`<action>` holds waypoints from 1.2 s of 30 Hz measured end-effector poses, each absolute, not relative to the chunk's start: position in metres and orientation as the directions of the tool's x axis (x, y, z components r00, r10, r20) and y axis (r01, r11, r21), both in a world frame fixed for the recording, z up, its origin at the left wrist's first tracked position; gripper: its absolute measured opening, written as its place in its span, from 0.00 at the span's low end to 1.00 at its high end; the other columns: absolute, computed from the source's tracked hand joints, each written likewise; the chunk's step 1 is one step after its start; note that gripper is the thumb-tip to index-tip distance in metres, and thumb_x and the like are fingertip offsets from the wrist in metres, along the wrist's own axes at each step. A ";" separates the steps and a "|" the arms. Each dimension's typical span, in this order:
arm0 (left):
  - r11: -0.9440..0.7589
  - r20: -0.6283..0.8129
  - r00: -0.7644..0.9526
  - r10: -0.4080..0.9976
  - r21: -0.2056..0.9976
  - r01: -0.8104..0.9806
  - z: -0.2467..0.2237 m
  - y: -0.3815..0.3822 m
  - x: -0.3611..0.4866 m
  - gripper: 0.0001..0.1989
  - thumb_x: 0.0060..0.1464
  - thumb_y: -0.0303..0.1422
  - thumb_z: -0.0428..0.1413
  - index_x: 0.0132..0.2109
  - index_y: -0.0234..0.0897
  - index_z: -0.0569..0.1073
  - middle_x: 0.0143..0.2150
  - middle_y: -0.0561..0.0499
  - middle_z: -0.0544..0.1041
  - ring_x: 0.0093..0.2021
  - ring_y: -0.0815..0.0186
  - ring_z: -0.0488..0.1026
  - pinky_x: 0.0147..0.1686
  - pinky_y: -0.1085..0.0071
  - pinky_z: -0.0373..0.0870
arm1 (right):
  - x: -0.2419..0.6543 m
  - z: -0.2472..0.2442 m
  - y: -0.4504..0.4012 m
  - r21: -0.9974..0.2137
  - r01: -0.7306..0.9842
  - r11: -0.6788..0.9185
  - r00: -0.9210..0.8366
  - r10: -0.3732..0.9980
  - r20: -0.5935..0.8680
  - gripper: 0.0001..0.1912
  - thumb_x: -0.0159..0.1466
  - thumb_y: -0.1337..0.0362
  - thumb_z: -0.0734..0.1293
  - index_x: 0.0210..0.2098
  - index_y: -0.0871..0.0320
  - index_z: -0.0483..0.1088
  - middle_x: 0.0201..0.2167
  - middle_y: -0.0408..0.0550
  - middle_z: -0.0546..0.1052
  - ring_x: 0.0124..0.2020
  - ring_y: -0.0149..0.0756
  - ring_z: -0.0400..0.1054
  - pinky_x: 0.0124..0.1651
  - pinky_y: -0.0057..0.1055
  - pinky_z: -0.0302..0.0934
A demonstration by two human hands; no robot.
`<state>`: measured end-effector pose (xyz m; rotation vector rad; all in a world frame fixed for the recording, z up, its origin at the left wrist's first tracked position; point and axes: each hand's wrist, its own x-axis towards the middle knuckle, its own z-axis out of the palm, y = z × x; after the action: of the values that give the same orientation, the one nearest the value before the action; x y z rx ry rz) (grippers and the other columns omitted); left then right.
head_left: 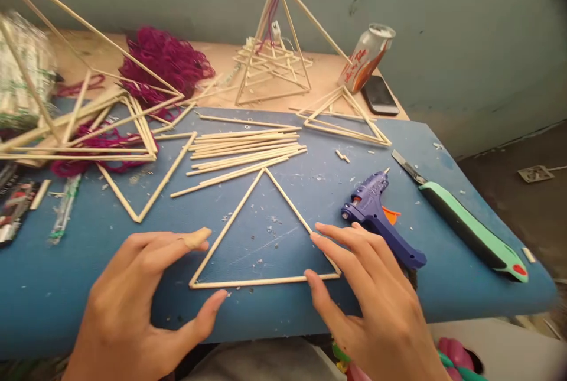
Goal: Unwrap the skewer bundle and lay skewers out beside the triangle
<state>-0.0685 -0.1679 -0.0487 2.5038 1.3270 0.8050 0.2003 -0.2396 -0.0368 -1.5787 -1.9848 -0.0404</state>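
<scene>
A triangle of thin wooden sticks lies flat on the blue table mat, its point facing away from me. My left hand hovers by its left corner, thumb and fingers apart, with a tan wrap on one fingertip. On the other side, my right hand has its fingers spread around the right corner; the fingertips touch or nearly touch the right and bottom sticks. A blue glue gun rests just beyond my right hand. Behind the triangle's tip lies a row of loose wooden sticks.
A green utility knife, blade out, lies at right. At the back are a stick pyramid, a leaning drink can, a phone and purple yarn. Larger stick frames crowd the left, beside bagged sticks.
</scene>
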 end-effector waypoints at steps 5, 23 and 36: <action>-0.647 0.318 0.565 0.761 0.310 0.697 -0.035 -0.151 -0.042 0.39 0.53 0.45 0.64 0.67 0.41 0.60 0.61 0.45 0.72 0.58 0.52 0.68 0.57 0.57 0.68 | 0.190 -0.036 -0.220 -0.220 0.924 0.312 -0.207 0.894 0.397 0.32 0.68 0.52 0.67 0.64 0.68 0.62 0.62 0.60 0.71 0.61 0.52 0.63 0.60 0.48 0.66; -0.649 0.243 0.604 0.759 0.341 0.680 -0.038 -0.147 -0.039 0.42 0.50 0.40 0.65 0.69 0.45 0.58 0.64 0.50 0.71 0.62 0.54 0.65 0.59 0.61 0.68 | 0.189 -0.040 -0.213 -0.090 0.934 0.346 -0.285 0.874 0.394 0.30 0.68 0.52 0.63 0.62 0.67 0.63 0.60 0.59 0.73 0.60 0.52 0.68 0.58 0.50 0.70; -0.612 0.250 0.561 0.790 0.378 0.694 -0.030 -0.130 -0.042 0.26 0.62 0.44 0.56 0.65 0.46 0.65 0.59 0.49 0.75 0.57 0.56 0.73 0.55 0.59 0.72 | 0.210 -0.013 -0.223 -0.088 0.906 0.414 -0.358 0.862 0.359 0.21 0.72 0.57 0.63 0.60 0.61 0.67 0.61 0.55 0.73 0.62 0.49 0.67 0.58 0.52 0.70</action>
<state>-0.0417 -0.1301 -0.0301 2.5589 1.2389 0.5855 0.2101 -0.2233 -0.0130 -1.5216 -2.3250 -0.1770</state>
